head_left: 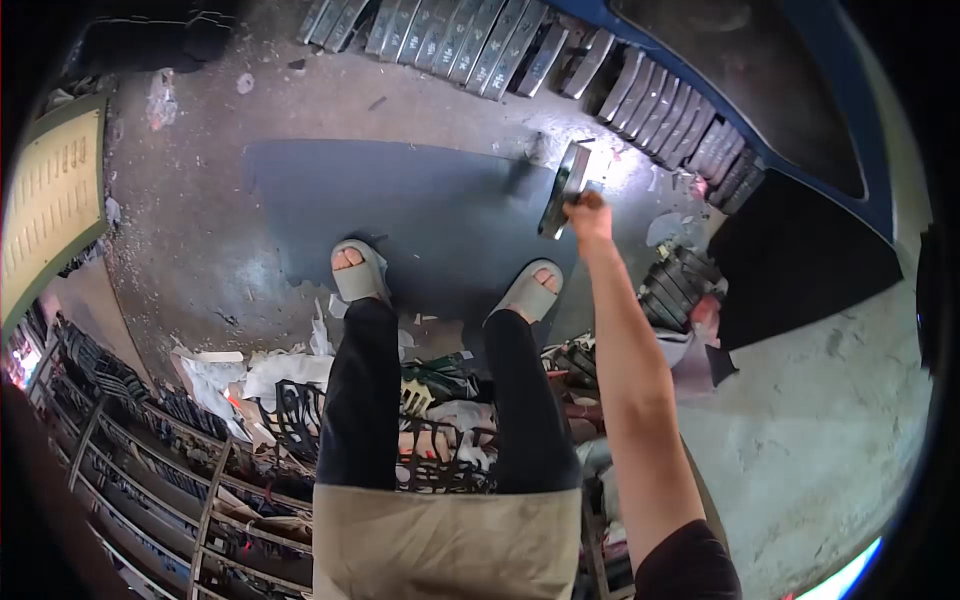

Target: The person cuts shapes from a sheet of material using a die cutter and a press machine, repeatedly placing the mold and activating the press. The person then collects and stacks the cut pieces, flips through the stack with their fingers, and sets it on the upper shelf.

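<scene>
My right hand point(590, 216) is closed around the side of a long, narrow metal block point(565, 190), holding it tilted above the floor. The block looks dark grey with a shiny edge. Its exact kind I cannot make out. Beyond it, similar metal blocks point(440, 45) with white markings stand in a row along the wall. More blocks point(680, 115) continue that row to the right. My left hand is not in view.
A dark mat point(400, 190) lies on the floor by my sandalled feet point(530, 290). Metal racks point(150, 480) fill the lower left. Scraps and plastic pieces point(270, 375) lie behind my feet. A stack of dark pieces point(680, 290) and a black sheet point(800, 260) are at right.
</scene>
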`<state>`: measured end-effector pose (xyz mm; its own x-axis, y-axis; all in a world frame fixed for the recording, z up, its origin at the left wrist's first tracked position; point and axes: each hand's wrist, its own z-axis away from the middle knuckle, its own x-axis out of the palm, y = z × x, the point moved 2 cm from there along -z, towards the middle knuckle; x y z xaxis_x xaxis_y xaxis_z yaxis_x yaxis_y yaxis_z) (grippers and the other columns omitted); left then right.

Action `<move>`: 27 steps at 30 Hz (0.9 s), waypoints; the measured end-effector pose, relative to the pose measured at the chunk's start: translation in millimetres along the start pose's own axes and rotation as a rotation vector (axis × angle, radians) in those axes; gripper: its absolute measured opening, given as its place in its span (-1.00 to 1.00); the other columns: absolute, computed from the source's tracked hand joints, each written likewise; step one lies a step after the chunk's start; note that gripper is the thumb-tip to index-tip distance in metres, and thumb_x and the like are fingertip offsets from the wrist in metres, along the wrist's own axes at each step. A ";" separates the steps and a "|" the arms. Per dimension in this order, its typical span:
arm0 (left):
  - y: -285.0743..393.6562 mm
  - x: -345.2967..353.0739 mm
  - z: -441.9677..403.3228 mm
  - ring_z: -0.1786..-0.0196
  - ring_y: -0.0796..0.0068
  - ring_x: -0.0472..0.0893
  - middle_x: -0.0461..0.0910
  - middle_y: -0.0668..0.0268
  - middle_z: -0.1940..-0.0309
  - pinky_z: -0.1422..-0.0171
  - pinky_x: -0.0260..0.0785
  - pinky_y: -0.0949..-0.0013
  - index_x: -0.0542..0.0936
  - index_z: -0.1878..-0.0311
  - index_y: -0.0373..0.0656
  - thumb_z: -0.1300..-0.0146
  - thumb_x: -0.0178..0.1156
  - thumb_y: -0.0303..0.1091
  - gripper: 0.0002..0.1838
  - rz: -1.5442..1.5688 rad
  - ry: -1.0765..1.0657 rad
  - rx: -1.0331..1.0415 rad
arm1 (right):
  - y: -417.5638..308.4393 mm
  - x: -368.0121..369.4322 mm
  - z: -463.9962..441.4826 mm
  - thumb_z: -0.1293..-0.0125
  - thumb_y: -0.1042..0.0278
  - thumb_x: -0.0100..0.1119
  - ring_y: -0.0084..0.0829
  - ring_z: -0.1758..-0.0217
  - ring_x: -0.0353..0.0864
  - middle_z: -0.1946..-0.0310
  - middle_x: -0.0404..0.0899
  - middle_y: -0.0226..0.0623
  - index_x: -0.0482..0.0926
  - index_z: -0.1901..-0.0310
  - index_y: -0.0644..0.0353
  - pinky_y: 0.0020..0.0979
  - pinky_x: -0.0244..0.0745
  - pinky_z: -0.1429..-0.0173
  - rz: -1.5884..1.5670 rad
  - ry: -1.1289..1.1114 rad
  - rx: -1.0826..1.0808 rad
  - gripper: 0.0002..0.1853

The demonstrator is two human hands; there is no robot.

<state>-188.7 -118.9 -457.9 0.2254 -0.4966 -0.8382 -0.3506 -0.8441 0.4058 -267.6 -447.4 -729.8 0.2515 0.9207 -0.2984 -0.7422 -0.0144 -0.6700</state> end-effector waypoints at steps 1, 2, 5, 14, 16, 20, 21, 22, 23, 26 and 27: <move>-3.9 14.8 -1.6 0.49 0.11 0.61 0.72 0.23 0.38 0.27 0.51 0.09 0.71 0.26 -0.11 -0.38 0.34 -0.02 -0.68 -0.025 0.003 0.001 | 0.2 5.1 -26.6 -0.22 0.73 0.28 -0.43 0.20 0.60 0.24 0.69 -0.31 0.64 0.09 0.23 -0.43 0.51 0.00 -0.047 0.023 -0.033 -0.74; -8.3 27.6 -4.5 0.48 0.11 0.61 0.72 0.22 0.37 0.26 0.51 0.09 0.71 0.26 -0.11 -0.39 0.34 -0.02 -0.67 -0.046 0.005 -0.002 | 1.2 9.4 -51.8 -0.22 0.73 0.28 -0.43 0.20 0.60 0.24 0.69 -0.31 0.64 0.09 0.23 -0.43 0.51 0.00 -0.048 0.017 -0.029 -0.74; -20.0 61.5 -12.9 0.46 0.11 0.60 0.72 0.22 0.37 0.24 0.50 0.08 0.70 0.26 -0.12 -0.40 0.33 -0.03 -0.67 -0.093 0.004 -0.016 | -0.3 12.2 -113.1 -0.22 0.71 0.38 -0.45 0.22 0.59 0.25 0.66 -0.38 0.65 0.05 0.19 -0.44 0.50 0.02 -0.158 -0.037 -0.071 -0.71; -38.5 93.0 -30.6 0.41 0.10 0.60 0.70 0.20 0.35 0.17 0.49 0.06 0.69 0.27 -0.13 -0.42 0.31 -0.04 -0.67 -0.134 -0.018 -0.041 | -133.0 13.6 -202.2 -0.26 0.35 0.58 -0.19 0.23 0.70 0.17 0.71 -0.20 0.62 -0.09 0.22 -0.24 0.65 0.03 0.636 0.504 -0.459 -0.57; -40.9 93.4 -32.8 0.39 0.10 0.60 0.70 0.20 0.35 0.15 0.48 0.06 0.69 0.27 -0.14 -0.43 0.30 -0.05 -0.67 -0.133 -0.022 -0.047 | -176.0 29.1 -220.4 -0.32 0.08 0.54 -0.06 0.12 0.71 0.01 0.67 -0.12 0.63 -0.25 0.12 -0.15 0.67 -0.07 0.742 0.475 -0.693 -0.46; -44.2 93.9 -37.0 0.37 0.10 0.59 0.70 0.19 0.34 0.12 0.47 0.05 0.69 0.28 -0.15 -0.44 0.29 -0.06 -0.67 -0.141 -0.019 -0.045 | -210.5 61.9 -262.4 -0.43 -0.21 0.31 0.02 -0.11 0.67 -0.17 0.60 -0.05 0.63 -0.39 -0.07 -0.07 0.66 -0.19 1.069 0.425 -0.767 -0.39; -44.7 92.3 -37.6 0.36 0.10 0.59 0.69 0.19 0.34 0.11 0.47 0.05 0.69 0.28 -0.15 -0.44 0.29 -0.06 -0.67 -0.142 -0.016 -0.044 | -214.1 67.8 -266.5 -0.45 -0.27 0.25 0.06 -0.17 0.66 -0.19 0.59 -0.04 0.63 -0.42 -0.11 -0.04 0.65 -0.22 1.215 0.403 -0.636 -0.36; -46.2 92.2 -37.9 0.36 0.10 0.59 0.69 0.19 0.34 0.11 0.47 0.04 0.69 0.28 -0.15 -0.44 0.29 -0.06 -0.67 -0.140 -0.018 -0.046 | -223.8 70.8 -260.3 -0.46 -0.30 0.22 0.09 -0.17 0.66 -0.18 0.59 -0.05 0.61 -0.42 -0.14 -0.03 0.66 -0.22 1.291 0.361 -0.576 -0.36; -46.7 89.6 -38.2 0.35 0.10 0.59 0.69 0.18 0.33 0.10 0.47 0.04 0.68 0.28 -0.15 -0.45 0.28 -0.06 -0.67 -0.138 -0.017 -0.045 | -233.0 70.0 -252.3 -0.46 -0.33 0.18 0.12 -0.18 0.66 -0.18 0.60 -0.06 0.59 -0.43 -0.16 -0.03 0.68 -0.21 1.366 0.323 -0.512 -0.36; -49.0 82.5 -37.7 0.33 0.10 0.59 0.69 0.18 0.33 0.07 0.46 0.03 0.68 0.29 -0.16 -0.46 0.28 -0.07 -0.67 -0.133 -0.020 -0.045 | -191.7 61.0 -243.2 -0.41 -0.31 0.27 0.14 -0.16 0.68 -0.17 0.61 -0.05 0.61 -0.34 0.05 -0.02 0.69 -0.17 1.137 0.321 -0.441 -0.32; -49.7 79.7 -38.3 0.33 0.10 0.59 0.69 0.18 0.33 0.07 0.46 0.03 0.68 0.29 -0.16 -0.46 0.27 -0.07 -0.67 -0.131 -0.017 -0.043 | -171.6 58.3 -231.7 -0.36 -0.27 0.34 0.13 -0.14 0.71 -0.15 0.64 -0.04 0.65 -0.22 0.17 -0.04 0.70 -0.15 0.998 0.300 -0.336 -0.34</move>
<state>-118.5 -124.3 -531.0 0.2514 -0.3786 -0.8908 -0.2799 -0.9094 0.3075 18.3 -481.6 -789.7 -0.1943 0.3037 -0.9327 -0.5001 -0.8487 -0.1722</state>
